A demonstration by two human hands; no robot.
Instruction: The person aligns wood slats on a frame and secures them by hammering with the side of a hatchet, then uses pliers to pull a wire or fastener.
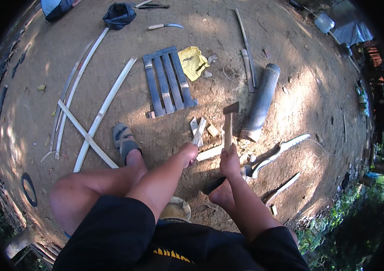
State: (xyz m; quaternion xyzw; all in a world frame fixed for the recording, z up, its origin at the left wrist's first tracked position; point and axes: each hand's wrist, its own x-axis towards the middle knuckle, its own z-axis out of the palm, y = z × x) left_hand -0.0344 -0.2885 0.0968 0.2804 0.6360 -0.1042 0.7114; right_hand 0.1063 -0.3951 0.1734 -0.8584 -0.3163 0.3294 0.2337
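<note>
My right hand (230, 161) is wrapped round the wooden handle of a hammer (228, 128), its dark head raised upward. My left hand (189, 154) is closed on a narrow, pale, flat piece (199, 131); whether it is a bamboo strip or a tool cannot be made out. Short cut wood pieces (212, 130) lie on the ground just beyond both hands. Between the hands, a pale wooden slat (210, 153) lies low near my right foot. A thick dark bamboo section (263, 101) rests to the right of the hammer.
A dark slatted frame (169, 81) lies ahead, beside a yellow cloth or bag (193, 63). Long pale bamboo strips (103, 110) cross at the left. A curved saw (282, 150) and a knife (283, 186) lie at the right; another curved knife (165, 26) is farther off. A bowl (175, 209) sits beneath me.
</note>
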